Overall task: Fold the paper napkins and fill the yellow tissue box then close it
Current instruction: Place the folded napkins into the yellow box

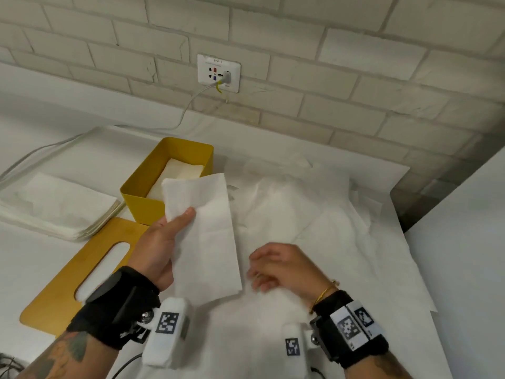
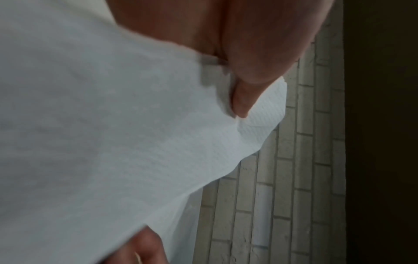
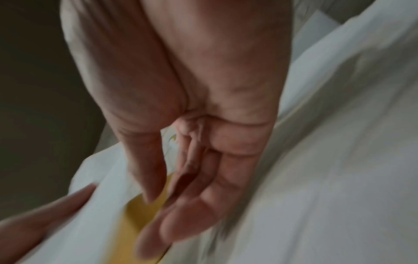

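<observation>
My left hand (image 1: 180, 222) holds a folded white napkin (image 1: 203, 236) upright, thumb on its front face, just in front of the open yellow tissue box (image 1: 142, 199). Folded napkins (image 1: 179, 175) lie inside the box. In the left wrist view the thumb (image 2: 243, 100) presses on the napkin (image 2: 113, 125). My right hand (image 1: 273, 266) hovers to the right of the napkin with loosely curled fingers and holds nothing. Its fingers (image 3: 181, 205) look relaxed in the blurred right wrist view. The yellow lid (image 1: 54, 294) with a slot lies flat to the left.
A stack of white napkins (image 1: 60, 209) sits left of the box. Loose unfolded napkins (image 1: 314, 214) are spread over the table on the right. A brick wall with a socket (image 1: 218, 73) and a white cable (image 1: 188, 105) stands behind.
</observation>
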Motion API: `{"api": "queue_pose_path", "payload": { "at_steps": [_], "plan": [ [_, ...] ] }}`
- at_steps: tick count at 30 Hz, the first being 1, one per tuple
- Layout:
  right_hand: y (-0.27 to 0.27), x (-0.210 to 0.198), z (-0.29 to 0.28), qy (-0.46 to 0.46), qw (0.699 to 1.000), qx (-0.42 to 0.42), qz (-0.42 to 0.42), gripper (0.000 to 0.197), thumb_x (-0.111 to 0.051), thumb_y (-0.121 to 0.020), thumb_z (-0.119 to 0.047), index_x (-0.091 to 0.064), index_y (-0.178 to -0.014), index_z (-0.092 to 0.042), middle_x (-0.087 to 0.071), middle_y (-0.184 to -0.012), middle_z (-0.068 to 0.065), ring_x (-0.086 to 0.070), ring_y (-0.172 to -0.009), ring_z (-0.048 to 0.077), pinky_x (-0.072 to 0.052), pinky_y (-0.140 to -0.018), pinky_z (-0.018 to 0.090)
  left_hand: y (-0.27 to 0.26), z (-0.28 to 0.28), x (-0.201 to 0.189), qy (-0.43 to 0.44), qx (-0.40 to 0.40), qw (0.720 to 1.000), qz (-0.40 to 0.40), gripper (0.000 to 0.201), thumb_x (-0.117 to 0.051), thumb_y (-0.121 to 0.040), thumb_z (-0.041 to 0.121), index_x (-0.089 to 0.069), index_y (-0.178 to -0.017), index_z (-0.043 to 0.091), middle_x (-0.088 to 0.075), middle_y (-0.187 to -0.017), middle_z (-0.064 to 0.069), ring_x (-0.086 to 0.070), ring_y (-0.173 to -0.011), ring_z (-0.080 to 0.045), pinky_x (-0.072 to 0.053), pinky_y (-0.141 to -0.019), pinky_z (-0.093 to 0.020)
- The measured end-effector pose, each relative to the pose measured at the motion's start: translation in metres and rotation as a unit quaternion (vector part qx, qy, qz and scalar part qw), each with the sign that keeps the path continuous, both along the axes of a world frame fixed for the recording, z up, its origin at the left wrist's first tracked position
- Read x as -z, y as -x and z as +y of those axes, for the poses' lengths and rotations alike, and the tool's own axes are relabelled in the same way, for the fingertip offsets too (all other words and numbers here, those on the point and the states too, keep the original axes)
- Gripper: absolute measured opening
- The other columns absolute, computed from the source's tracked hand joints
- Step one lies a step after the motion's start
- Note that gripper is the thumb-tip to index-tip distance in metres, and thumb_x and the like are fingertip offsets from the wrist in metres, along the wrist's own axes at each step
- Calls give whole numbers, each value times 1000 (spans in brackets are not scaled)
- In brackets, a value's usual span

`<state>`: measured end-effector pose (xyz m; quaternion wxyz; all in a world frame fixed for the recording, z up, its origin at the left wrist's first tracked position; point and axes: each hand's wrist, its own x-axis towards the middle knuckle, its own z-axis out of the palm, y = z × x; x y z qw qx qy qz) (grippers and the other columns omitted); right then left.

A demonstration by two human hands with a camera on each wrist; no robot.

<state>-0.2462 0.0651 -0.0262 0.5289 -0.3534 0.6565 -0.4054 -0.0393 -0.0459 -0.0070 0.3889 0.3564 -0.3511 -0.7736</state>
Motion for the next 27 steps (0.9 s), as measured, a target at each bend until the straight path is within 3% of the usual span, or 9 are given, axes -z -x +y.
{"api": "queue_pose_path", "payload": {
  "at_steps": [4, 7, 10, 14, 17, 20, 22, 25, 27],
  "plan": [
    [54, -11, -15, 12, 946, 322, -30, 25, -71, -94, -28, -65, -103, -6, -71, -75, 11, -63, -53, 18, -46, -43, 23, -3, 4, 2, -16, 10, 1000, 7, 23, -58, -97, 24, -70, -114, 14, -77, -103, -13, -76, -84, -27, -64, -72, -40],
    [72, -5, -27, -23, 923, 380, -62, 31, -73, -91, -36, -61, -83, -9, -60, -63, 5, -50, -43, 14, -38, -38, 20, 3, 10, 5, -27, 24, 999, 6, 29, -60, -94, 24, -70, -118, 11, -76, -109, -17, -76, -86, -29, -64, -73, -42],
    [78, 7, -42, -10, 922, 383, -44, 32, -75, -90, -26, -53, -71, -13, -46, -52, 0, -36, -39, 13, -30, -39, 20, 8, 15, 8, -37, 37, 999, -2, 34, -63, -90, 24, -70, -120, 8, -75, -112, -19, -75, -89, -31, -64, -73, -41],
    [68, -14, -46, 92, 907, 385, 143, 29, -73, -90, -22, -51, -71, -17, -47, -67, -2, -44, -63, 17, -38, -59, 26, 10, 17, 9, -58, 48, 997, -5, 34, -63, -92, 24, -69, -121, 6, -74, -114, -20, -75, -93, -32, -62, -80, -43],
    [49, -46, -32, 201, 905, 324, 188, 29, -72, -88, -15, -49, -71, -19, -48, -63, -7, -41, -58, 11, -39, -62, 27, 12, 17, 11, -84, 47, 995, -9, 36, -61, -95, 25, -68, -125, 6, -73, -117, -19, -73, -103, -34, -56, -90, -46],
    [24, -78, -14, 263, 930, 217, 141, 19, -73, -90, -13, -60, -99, -24, -74, -79, 7, -66, -69, 29, -54, -68, 43, 18, 18, 13, -108, 46, 993, -18, 40, -62, -95, 27, -66, -129, 7, -72, -121, -18, -68, -113, -36, -52, -99, -49],
    [8, -94, -3, 307, 938, 156, 40, 41, -71, -90, -8, -56, -125, -23, -78, -96, 11, -75, -88, 28, -61, -76, 42, 22, 19, 16, -124, 41, 991, -23, 43, -63, -94, 28, -64, -131, 7, -72, -122, -17, -68, -114, -35, -52, -100, -49],
    [-8, -99, 7, 325, 930, 122, -117, 58, -66, -82, -7, -51, -136, -22, -77, -106, 11, -75, -95, 24, -61, -72, 33, 26, 21, 15, -126, 55, 990, -21, 38, -57, -98, 27, -65, -129, 7, -75, -112, -16, -74, -97, -31, -59, -80, -40],
    [-16, -82, 5, 265, 951, 135, -78, 56, -68, -86, -7, -51, -137, -23, -78, -104, 10, -75, -93, 23, -60, -71, 30, 28, 24, 12, -122, 78, 989, -12, 31, -53, -102, 25, -68, -119, 4, -77, -93, -13, -75, -76, -25, -59, -61, -31]
  ]
}}
